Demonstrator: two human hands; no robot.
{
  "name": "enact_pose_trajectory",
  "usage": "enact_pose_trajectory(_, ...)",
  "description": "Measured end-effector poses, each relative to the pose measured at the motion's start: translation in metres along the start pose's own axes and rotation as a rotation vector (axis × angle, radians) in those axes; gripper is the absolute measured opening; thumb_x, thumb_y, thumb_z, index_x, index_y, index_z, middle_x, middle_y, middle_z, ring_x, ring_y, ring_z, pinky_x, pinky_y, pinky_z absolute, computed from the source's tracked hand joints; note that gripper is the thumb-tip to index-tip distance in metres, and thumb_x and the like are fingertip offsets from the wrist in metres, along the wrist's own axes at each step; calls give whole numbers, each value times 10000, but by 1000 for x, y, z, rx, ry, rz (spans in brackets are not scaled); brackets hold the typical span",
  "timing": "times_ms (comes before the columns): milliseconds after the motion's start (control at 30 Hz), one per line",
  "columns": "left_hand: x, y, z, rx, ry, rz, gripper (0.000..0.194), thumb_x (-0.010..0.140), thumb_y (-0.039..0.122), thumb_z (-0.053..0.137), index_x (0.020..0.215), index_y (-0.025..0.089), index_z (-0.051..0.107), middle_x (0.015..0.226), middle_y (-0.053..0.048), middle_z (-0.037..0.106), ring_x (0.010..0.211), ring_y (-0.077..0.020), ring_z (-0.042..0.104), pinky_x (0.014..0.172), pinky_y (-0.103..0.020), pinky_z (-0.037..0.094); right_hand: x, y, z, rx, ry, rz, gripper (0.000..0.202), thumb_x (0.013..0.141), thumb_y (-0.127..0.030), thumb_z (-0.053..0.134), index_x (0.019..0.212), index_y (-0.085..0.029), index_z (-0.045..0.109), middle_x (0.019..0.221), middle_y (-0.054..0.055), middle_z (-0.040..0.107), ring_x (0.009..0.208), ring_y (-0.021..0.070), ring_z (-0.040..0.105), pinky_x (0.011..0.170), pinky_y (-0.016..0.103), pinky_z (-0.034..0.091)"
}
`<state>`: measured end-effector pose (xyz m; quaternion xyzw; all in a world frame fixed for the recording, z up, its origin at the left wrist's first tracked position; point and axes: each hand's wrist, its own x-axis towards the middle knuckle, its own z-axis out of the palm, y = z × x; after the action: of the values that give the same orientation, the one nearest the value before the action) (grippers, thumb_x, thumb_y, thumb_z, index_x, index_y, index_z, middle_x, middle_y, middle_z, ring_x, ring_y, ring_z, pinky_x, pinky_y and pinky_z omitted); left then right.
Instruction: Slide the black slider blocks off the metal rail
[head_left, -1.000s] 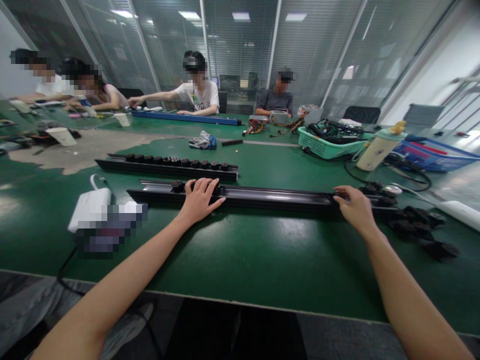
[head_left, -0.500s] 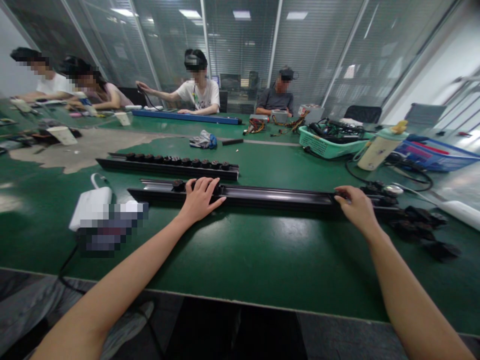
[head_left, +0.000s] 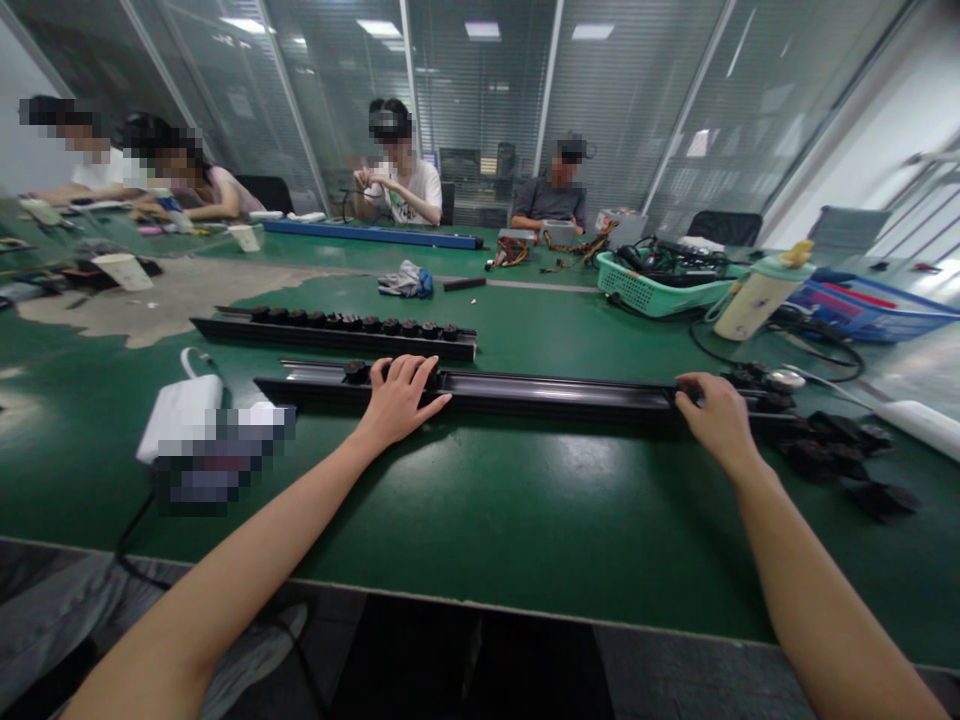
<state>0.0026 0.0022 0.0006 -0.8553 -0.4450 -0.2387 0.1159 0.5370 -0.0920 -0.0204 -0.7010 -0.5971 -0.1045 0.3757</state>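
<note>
A long black channel-shaped rail (head_left: 555, 393) lies across the table in front of me, its shiny inside facing up. My left hand (head_left: 401, 400) is curled over the rail's left part, thumb on the near side, partly hiding small black blocks there. One such block (head_left: 355, 371) shows just left of my fingers. Toward the rail's right end, my right hand (head_left: 712, 410) pinches a small black block (head_left: 684, 388) at the channel; the fingers cover most of it. Beyond lies a second black rail (head_left: 337, 338) with a row of black blocks (head_left: 371, 323) in it.
More black blocks (head_left: 832, 445) lie loose at right. A green basket (head_left: 652, 290) of cables, a cream bottle (head_left: 757, 300) and a blue basket (head_left: 885, 310) stand behind. A white adapter (head_left: 180, 415) sits at left. Several people work across the green table (head_left: 525, 530).
My right hand has shifted very slightly right along the rail with the block. My left hand stays put. Across the table, a person has brought both hands together around a cable.
</note>
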Motion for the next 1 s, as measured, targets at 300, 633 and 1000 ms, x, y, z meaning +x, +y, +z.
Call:
enact_pose_trajectory(300, 0, 1, -2, -13, 5, -9, 684, 1059, 604, 452, 1614, 205, 470, 1480, -198, 616, 1429, -384, 489, 1216, -602, 243, 0, 4, -2, -22, 23, 25, 282, 837, -301, 546, 1018, -196, 733, 980, 147, 723, 1021, 324, 665, 1032, 524, 518)
enact_pose_trajectory(633, -1, 0, -3, -2, -1, -5, 685, 1063, 595, 454, 1611, 186, 470, 1494, -206, 613, 1442, -386, 482, 1219, -602, 237, 1, 10, -4, -36, 30, 19, 281, 839, -313, 528, 994, -209, 739, 983, 148, 729, 1017, 328, 663, 1024, 524, 519)
enact_pose_trajectory(1000, -1, -2, -2, -8, -2, -4, 685, 1065, 606, 448, 1617, 201, 466, 1495, -202, 608, 1437, -376, 485, 1228, -590, 227, 2, 3, -17, -51, -26, 89, 253, 864, -307, 523, 990, -210, 721, 1009, 158, 717, 1057, 328, 627, 1070, 497, 483)
